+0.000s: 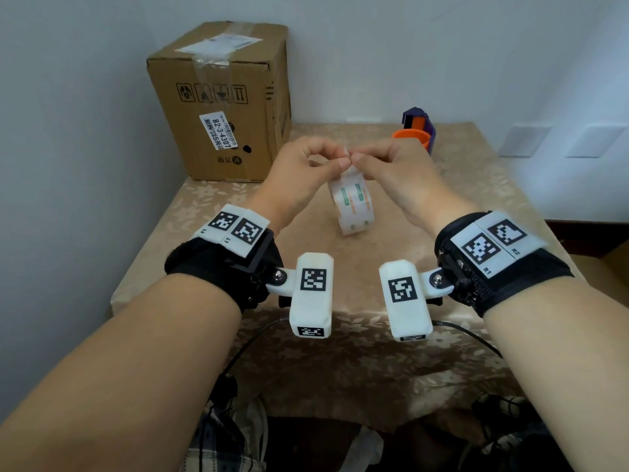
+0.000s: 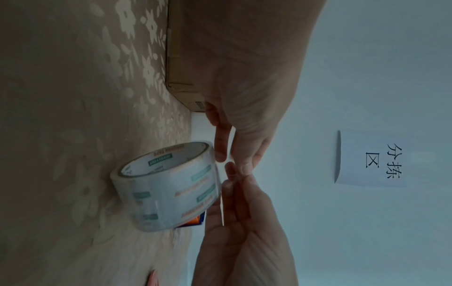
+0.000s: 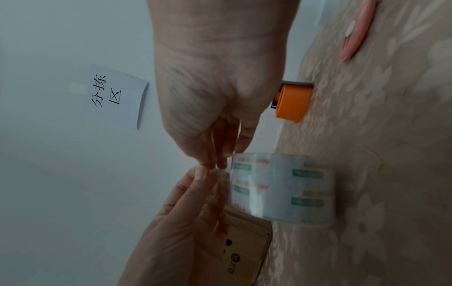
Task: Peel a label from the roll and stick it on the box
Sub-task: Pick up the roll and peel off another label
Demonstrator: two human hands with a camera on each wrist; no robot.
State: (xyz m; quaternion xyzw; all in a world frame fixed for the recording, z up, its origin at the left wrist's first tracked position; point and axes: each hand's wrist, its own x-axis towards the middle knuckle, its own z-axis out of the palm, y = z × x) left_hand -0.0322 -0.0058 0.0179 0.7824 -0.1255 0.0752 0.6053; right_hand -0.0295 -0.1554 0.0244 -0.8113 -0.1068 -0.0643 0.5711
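Roll [image 1: 352, 206] of clear, thin, clingy film stands on edge at frame centre on the surface [image 1: 425, 369]; left hand [image 1: 303, 175] and right hand [image 1: 391, 175] both pinch its loose end above, which likely crumples unless held by the corners. Box [image 1: 224, 103] waits upper left.

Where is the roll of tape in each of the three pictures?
Head view: the roll of tape stands on edge mid-table, just below the left hand and the right hand.
Left wrist view: the roll sits at centre-left, on the cloth.
Right wrist view: the roll sits at centre-right, below the fingertips.
Shared landmark: the cardboard box, seen in all three.
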